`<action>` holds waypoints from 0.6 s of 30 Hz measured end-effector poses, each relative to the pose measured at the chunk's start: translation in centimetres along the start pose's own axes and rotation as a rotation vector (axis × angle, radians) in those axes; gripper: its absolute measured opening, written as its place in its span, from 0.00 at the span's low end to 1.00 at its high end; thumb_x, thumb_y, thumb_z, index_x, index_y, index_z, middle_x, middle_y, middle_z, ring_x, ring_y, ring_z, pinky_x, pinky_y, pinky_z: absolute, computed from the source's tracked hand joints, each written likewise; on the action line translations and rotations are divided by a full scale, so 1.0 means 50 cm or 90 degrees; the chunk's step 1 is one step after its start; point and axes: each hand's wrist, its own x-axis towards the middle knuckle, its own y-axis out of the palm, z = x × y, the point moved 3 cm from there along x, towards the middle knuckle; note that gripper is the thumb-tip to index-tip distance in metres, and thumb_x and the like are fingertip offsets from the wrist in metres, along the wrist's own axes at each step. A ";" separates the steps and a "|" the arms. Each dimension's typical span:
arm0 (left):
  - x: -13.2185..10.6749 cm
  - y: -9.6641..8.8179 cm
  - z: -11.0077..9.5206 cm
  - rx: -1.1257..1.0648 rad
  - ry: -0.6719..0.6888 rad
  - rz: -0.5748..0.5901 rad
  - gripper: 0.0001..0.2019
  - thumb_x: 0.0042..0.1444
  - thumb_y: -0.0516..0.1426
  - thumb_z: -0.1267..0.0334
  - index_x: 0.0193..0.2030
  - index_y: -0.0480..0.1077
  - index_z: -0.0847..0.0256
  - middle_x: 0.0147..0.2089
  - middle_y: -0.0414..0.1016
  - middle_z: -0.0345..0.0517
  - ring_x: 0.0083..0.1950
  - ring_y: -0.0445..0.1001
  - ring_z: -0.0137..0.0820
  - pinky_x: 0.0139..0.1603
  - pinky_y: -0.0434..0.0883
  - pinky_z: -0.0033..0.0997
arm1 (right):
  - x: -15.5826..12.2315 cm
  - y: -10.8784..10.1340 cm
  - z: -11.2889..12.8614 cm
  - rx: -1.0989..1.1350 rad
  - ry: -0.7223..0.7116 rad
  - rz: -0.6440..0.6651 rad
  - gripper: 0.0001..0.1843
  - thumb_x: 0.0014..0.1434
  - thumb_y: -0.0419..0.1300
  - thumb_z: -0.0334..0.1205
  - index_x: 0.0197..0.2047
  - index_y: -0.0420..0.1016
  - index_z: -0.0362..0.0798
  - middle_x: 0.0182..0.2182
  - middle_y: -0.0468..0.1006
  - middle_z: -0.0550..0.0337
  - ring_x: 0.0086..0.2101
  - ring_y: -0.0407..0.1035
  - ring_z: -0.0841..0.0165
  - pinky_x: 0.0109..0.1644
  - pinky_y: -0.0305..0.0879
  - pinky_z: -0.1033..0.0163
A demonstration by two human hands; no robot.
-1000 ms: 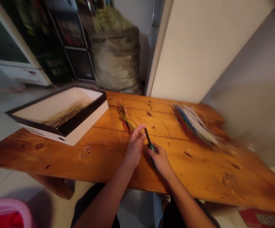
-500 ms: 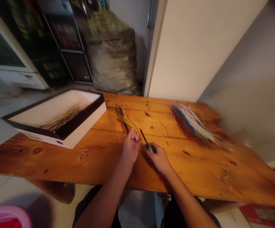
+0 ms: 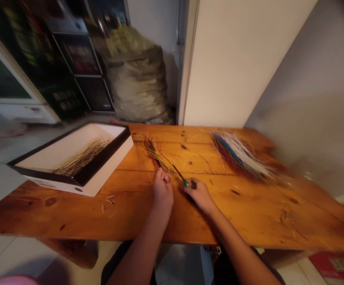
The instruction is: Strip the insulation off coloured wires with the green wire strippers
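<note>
My left hand [image 3: 162, 190] sits on the wooden table with its fingers closed on the near end of a thin bundle of multicoloured strands [image 3: 155, 155], probably wire. The bundle fans out away from my hand, red and green among its colours. My right hand [image 3: 199, 194] grips a slim tool with a green collar and dark shaft [image 3: 181, 176], its tip pointing up and left towards the bundle. The tool's tip and the strands are close but apart. My right palm hides the tool's lower end.
Left of my hands stands a white box with a black inner rim [image 3: 71, 148], holding a long sheaf of strands. A larger fan of red, blue and white strands [image 3: 237, 156] lies on the table's far right. Short cut scraps [image 3: 109, 200] lie nearby. A bulging sack [image 3: 136, 85] stands behind.
My left fingers have closed in on the bundle's end and my left hand has drawn nearer me. The tool has tilted lower and my view has shifted, so the table sits lower.
</note>
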 end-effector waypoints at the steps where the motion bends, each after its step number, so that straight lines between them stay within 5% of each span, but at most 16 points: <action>1: 0.001 0.000 -0.001 0.002 -0.009 0.001 0.18 0.57 0.51 0.69 0.19 0.46 0.61 0.16 0.46 0.30 0.16 0.49 0.17 0.21 0.53 0.19 | -0.001 0.001 0.000 0.033 0.007 -0.004 0.10 0.43 0.59 0.43 0.28 0.71 0.46 0.21 0.71 0.63 0.24 0.64 0.70 0.29 0.57 0.67; 8: -0.002 0.000 0.012 0.082 -0.087 0.037 0.15 0.55 0.51 0.66 0.18 0.55 0.62 0.16 0.46 0.30 0.16 0.46 0.18 0.19 0.48 0.20 | -0.025 -0.013 0.020 0.229 0.055 0.037 0.08 0.40 0.56 0.41 0.25 0.65 0.47 0.13 0.62 0.70 0.15 0.56 0.74 0.19 0.51 0.68; 12: -0.003 -0.004 0.027 0.341 0.031 0.078 0.12 0.54 0.52 0.61 0.23 0.68 0.64 0.18 0.55 0.35 0.20 0.53 0.22 0.22 0.52 0.21 | -0.031 -0.026 0.033 0.280 0.042 0.033 0.09 0.42 0.55 0.43 0.25 0.65 0.47 0.13 0.62 0.70 0.14 0.55 0.75 0.18 0.51 0.67; 15: -0.010 0.002 0.035 0.479 0.117 0.144 0.12 0.52 0.54 0.62 0.19 0.66 0.61 0.21 0.62 0.39 0.24 0.58 0.25 0.26 0.54 0.24 | -0.032 -0.027 0.037 0.270 0.033 0.015 0.07 0.42 0.56 0.41 0.24 0.64 0.47 0.13 0.62 0.70 0.13 0.55 0.75 0.18 0.50 0.68; 18: -0.029 0.011 0.036 0.571 0.179 0.211 0.16 0.52 0.54 0.58 0.17 0.60 0.60 0.18 0.55 0.36 0.23 0.53 0.26 0.26 0.50 0.26 | -0.022 -0.033 0.030 0.285 0.038 0.008 0.06 0.40 0.58 0.39 0.21 0.64 0.47 0.12 0.62 0.69 0.13 0.55 0.75 0.18 0.51 0.68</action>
